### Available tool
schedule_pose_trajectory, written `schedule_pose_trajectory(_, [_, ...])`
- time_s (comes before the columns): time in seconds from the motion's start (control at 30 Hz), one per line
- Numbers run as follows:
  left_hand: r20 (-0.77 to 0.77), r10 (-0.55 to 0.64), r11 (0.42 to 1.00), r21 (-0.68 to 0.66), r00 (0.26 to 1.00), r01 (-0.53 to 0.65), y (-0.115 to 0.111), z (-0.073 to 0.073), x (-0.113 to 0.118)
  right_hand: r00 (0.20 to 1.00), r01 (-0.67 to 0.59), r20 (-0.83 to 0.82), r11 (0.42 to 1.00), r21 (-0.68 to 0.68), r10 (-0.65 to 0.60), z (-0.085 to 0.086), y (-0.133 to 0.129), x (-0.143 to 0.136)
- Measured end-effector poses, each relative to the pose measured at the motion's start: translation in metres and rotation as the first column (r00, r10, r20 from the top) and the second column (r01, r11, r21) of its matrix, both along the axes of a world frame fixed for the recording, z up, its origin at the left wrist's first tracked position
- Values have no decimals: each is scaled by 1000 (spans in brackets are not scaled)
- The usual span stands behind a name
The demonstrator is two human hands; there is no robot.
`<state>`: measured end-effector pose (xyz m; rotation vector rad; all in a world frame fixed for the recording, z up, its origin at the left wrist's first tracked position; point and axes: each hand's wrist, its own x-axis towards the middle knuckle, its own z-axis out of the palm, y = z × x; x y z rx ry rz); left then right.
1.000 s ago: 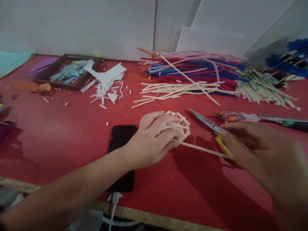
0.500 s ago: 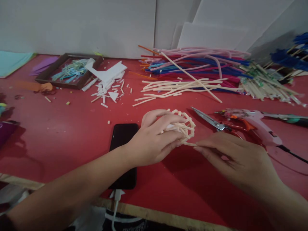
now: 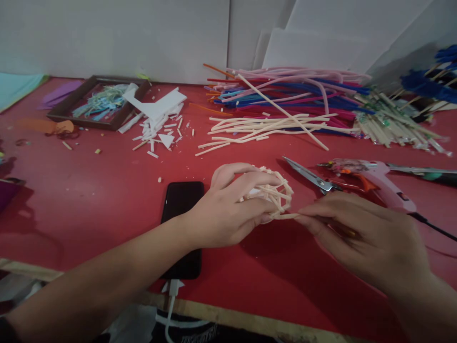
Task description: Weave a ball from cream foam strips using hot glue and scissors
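My left hand [image 3: 237, 202] is curled over a small round frame [image 3: 285, 190] made of cream sticks, gripping it from above. Its fingers hide much of the frame; a bit of white shows inside. A thin cream stick [image 3: 285, 216] runs out from the frame's lower right edge. My right hand [image 3: 364, 233] pinches the outer end of that stick between thumb and forefinger. Just beyond the right hand lie open-bladed scissors [image 3: 309, 175] with red handles and a pink glue gun [image 3: 391, 188].
A black phone [image 3: 183, 209] with a white cable lies under my left forearm. Cream sticks [image 3: 257, 126] and coloured pipe cleaners [image 3: 285, 88] are heaped at the back. White scraps [image 3: 160, 112] and a brown tray [image 3: 114, 125] sit back left. Wrapped sticks [image 3: 396, 121] lie right.
My right hand has shifted slightly right and down, still pinching the stick. The frame has moved a little to the right under my left hand.
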<state>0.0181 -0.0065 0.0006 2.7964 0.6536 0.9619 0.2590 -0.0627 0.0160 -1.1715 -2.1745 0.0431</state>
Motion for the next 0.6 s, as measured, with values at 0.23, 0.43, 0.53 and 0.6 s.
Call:
schedule_pose_trajectory(0.23, [-19, 7, 1000, 15, 1000, -6, -3, -1, 1, 999, -2, 40, 999, 45, 0, 3, -3, 1])
schedule_pose_trajectory(0.43, [-7, -15, 999, -34, 1000, 15, -3, 1, 1, 997, -74, 31, 997, 21, 74, 5, -1, 1])
schedule_pose_trajectory(0.53, [4, -40, 998, -54, 999, 40, -4, 2, 1, 990, -139, 13, 990, -21, 140, 5, 1, 2])
schedule_pose_trajectory(0.6, [3, -40, 998, -52, 999, 40, -4, 3, 1, 986, -165, 1, 985, -49, 166, 4, 1, 3])
